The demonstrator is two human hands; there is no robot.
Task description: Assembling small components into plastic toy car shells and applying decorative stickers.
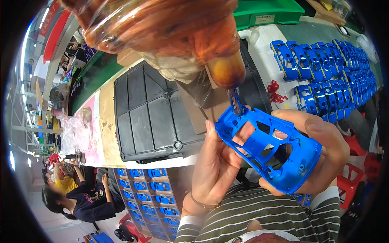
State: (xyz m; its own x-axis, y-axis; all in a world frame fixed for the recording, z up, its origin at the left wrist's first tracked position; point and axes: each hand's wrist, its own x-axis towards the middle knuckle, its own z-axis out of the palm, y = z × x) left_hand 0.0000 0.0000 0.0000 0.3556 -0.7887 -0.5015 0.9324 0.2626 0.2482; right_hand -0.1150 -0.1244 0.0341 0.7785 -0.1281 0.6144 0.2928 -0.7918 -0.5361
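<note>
A blue plastic toy car body shell [259,150] is held tilted in front of me, its hollow inside facing up. My right hand [324,139] wraps round its near right end, thumb and fingers at opposite edges. My left hand [216,166] grips the far left end, thumb at the side edge and fingers partly hidden beneath the shell. Just above that far end, a narrow metal tip [235,101] comes down from a rounded amber head [227,71] and appears to touch the shell. Orange-brown material under clear plastic film [170,24] covers the part above it.
A ribbed black plastic panel [142,113] lies on the bench behind my hands. Rows of blue car shells [320,60] stand at right, near red scraps [276,92] and a green bin [269,12]. Left below, a compartmented tray [148,197] holds more shells; people sit beyond.
</note>
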